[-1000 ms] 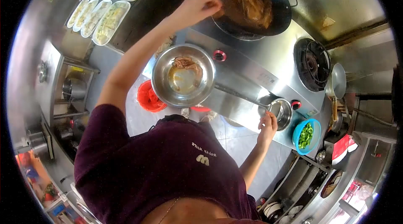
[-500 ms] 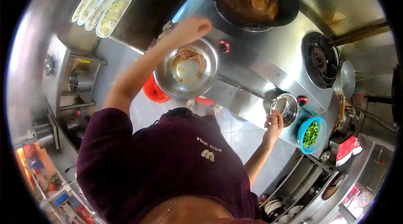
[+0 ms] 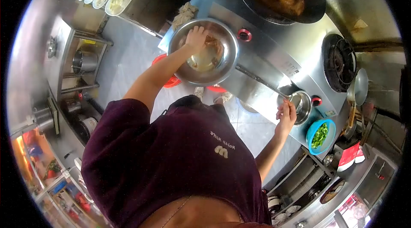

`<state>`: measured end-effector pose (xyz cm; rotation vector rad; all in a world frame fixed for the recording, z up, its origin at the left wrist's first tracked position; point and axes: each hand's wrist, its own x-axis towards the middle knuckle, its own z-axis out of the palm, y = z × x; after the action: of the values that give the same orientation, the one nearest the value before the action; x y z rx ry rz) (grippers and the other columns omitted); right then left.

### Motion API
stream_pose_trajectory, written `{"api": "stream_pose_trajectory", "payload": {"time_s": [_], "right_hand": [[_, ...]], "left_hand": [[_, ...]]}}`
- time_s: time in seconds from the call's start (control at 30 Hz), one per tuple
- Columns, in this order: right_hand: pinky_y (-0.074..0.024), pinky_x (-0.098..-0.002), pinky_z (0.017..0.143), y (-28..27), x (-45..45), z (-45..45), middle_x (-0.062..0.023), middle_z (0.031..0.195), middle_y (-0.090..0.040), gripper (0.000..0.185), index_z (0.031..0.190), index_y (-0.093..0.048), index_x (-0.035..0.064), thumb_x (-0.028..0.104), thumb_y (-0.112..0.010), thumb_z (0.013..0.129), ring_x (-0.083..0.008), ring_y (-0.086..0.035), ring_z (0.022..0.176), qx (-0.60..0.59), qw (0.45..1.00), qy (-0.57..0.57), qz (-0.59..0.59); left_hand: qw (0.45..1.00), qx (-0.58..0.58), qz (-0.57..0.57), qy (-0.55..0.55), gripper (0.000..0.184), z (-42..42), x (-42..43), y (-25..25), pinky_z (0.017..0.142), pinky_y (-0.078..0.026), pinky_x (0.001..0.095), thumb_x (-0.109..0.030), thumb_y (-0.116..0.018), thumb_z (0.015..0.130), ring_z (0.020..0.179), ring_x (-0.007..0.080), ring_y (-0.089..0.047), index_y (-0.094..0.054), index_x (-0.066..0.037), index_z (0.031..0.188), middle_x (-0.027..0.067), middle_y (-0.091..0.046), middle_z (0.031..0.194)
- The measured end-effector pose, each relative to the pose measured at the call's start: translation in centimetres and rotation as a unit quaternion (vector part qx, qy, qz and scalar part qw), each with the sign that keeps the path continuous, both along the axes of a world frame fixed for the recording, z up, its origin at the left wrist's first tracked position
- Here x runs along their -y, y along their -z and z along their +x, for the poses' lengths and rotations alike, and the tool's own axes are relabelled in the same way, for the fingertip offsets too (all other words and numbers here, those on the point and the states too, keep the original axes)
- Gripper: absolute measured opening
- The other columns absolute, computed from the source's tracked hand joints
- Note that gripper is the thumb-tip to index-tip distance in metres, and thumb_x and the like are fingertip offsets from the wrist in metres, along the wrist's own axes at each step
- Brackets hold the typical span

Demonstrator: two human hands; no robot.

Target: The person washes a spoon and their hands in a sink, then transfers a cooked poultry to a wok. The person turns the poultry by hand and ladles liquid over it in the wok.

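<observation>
At the steel bowl (image 3: 231, 51), the left hand (image 3: 196, 37) is half-curled beside brown food (image 3: 215, 48) (gripping or not, I cannot tell). Near the ladle (image 3: 261, 81), the right hand (image 3: 286, 113) is loosely curled, hold unclear.

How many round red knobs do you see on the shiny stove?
2. The first red knob is beside the big steel bowl; the second red knob is beside the small steel bowl. Others may be hidden.

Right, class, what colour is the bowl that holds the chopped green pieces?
The bowl is bright blue; it shows best in the head view.
</observation>
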<state>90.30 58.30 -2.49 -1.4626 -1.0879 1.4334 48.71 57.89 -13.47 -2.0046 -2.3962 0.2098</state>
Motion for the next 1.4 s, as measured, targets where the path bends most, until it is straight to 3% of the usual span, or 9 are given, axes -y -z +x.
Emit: {"api": "stream_pose_trajectory", "payload": {"time_s": [0.3,0.53,0.7,0.83,0.97,1.07,1.13,1.2,1.4], "right_hand": [[-0.0257,-0.0167,0.038,0.7,0.9,1.0,-0.0032,0.065,-0.051,0.017,0.093,-0.057,0.0012,0.015,-0.05,0.085,-0.0049,-0.038,0.044,0.01,1.0,0.021,-0.012],[-0.0262,-0.0167,0.039,0.8,-0.1,0.8,-0.0025,0.064,-0.051,0.016,0.092,-0.056,0.0017,0.015,-0.05,0.086,-0.0044,-0.038,0.045,-0.009,1.0,0.027,0.005],[-0.0265,-0.0167,0.038,1.5,-0.7,1.2,-0.0023,0.063,-0.051,0.014,0.09,-0.056,0.0027,0.015,-0.05,0.085,-0.0042,-0.038,0.044,-0.022,0.999,0.024,-0.001],[-0.0277,-0.0168,0.038,1.7,-0.9,1.1,-0.0027,0.063,-0.051,0.014,0.091,-0.056,0.0022,0.014,-0.051,0.085,-0.0041,-0.039,0.045,-0.041,0.999,0.016,0.001],[-0.0292,-0.0166,0.039,1.3,-0.6,1.7,-0.0029,0.062,-0.052,0.016,0.092,-0.056,0.0007,0.013,-0.05,0.085,-0.0035,-0.04,0.046,-0.05,0.998,0.025,0.001],[-0.0282,-0.0166,0.038,1.3,-0.1,2.8,-0.003,0.061,-0.051,0.016,0.092,-0.056,0.0002,0.013,-0.051,0.084,-0.0034,-0.039,0.045,-0.044,0.998,0.044,0.01],[-0.0265,-0.0167,0.037,1.4,0.4,3.8,-0.0026,0.062,-0.051,0.015,0.091,-0.057,0.0009,0.013,-0.05,0.085,-0.0041,-0.038,0.044,-0.036,0.998,0.06,0.009],[-0.0253,-0.0167,0.037,1.9,0.9,4.6,-0.0024,0.061,-0.05,0.015,0.091,-0.057,0.0012,0.013,-0.051,0.084,-0.0045,-0.038,0.043,-0.023,0.996,0.084,-0.002],[-0.0263,-0.017,0.038,2.4,0.9,5.3,-0.0031,0.063,-0.05,0.018,0.092,-0.055,-0.0002,0.016,-0.052,0.084,-0.0047,-0.038,0.045,-0.005,0.997,0.082,-0.006]], "left_hand": [[0.992,0.002,-0.102,-0.076,0.047,-0.8,-0.1,1.4,0.076,-0.043,0.0369,-0.037,-0.064,0.064,0.087,0.0254,-0.056,-0.053,-0.007,0.099,0.0083,-0.06,0.089],[0.937,0.275,-0.179,-0.12,0.042,-2.2,0.4,-1.0,0.067,-0.046,0.035,-0.038,-0.054,0.071,0.081,0.0228,-0.061,-0.061,-0.001,0.089,0.0152,-0.063,0.08],[0.818,0.553,-0.153,-0.049,0.036,0.2,-4.2,-15.0,0.066,-0.044,0.0288,-0.039,-0.05,0.076,0.07,0.0144,-0.058,-0.061,-0.005,0.077,0.0062,-0.06,0.07],[0.849,0.523,-0.07,-0.025,0.04,2.9,-11.2,-24.8,0.057,-0.041,0.025,-0.043,-0.05,0.077,0.066,0.0115,-0.053,-0.061,-0.004,0.079,0.0064,-0.058,0.073],[0.934,0.349,-0.04,-0.067,0.043,2.8,-20.8,-24.4,0.06,-0.046,0.0306,-0.045,-0.054,0.071,0.067,0.02,-0.057,-0.064,-0.007,0.089,0.0086,-0.06,0.073],[0.903,0.372,0.212,-0.031,0.057,4.0,-22.6,-21.6,0.053,-0.045,0.0311,-0.055,-0.052,0.074,0.054,0.0191,-0.054,-0.062,0.002,0.071,0.01,-0.055,0.057],[0.934,0.327,0.133,-0.049,0.059,1.0,-26.9,-18.3,0.055,-0.046,0.031,-0.057,-0.052,0.073,0.055,0.0219,-0.055,-0.062,0.002,0.072,0.0118,-0.057,0.06],[0.968,0.222,0.114,-0.021,0.054,1.3,-25.9,-19.3,0.057,-0.047,0.0306,-0.053,-0.05,0.077,0.056,0.0261,-0.057,-0.063,0.0,0.08,0.0134,-0.06,0.07],[0.897,0.393,0.185,-0.082,0.038,3.0,-8.2,-17.5,0.073,-0.045,0.0385,-0.041,-0.049,0.078,0.085,0.0295,-0.059,-0.061,-0.01,0.096,0.0126,-0.062,0.089]]}}
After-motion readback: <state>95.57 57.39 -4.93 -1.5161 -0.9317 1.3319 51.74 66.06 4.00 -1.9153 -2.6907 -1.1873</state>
